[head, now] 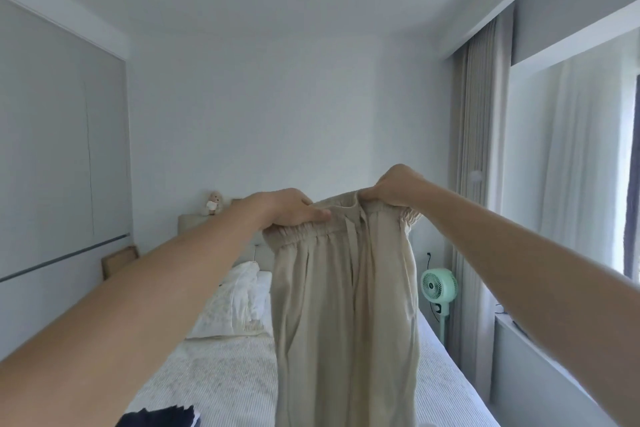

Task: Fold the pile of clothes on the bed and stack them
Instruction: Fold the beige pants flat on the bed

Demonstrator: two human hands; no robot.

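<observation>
A pair of beige trousers [346,315] with an elastic waistband and drawstring hangs in the air above the bed [221,378]. My left hand [291,208] grips the waistband at its left end. My right hand [394,187] pinches the waistband further right, slightly higher. The legs drop straight down and run out of the bottom of the frame. A dark navy garment [159,418] lies on the bed at the lower left edge, partly cut off.
White pillows [235,302] lie at the head of the bed, below a padded headboard with a small plush toy [214,203] on top. A mint-green standing fan [438,284] stands to the right of the bed, beside curtains [481,156] and a window. Grey wardrobe doors line the left wall.
</observation>
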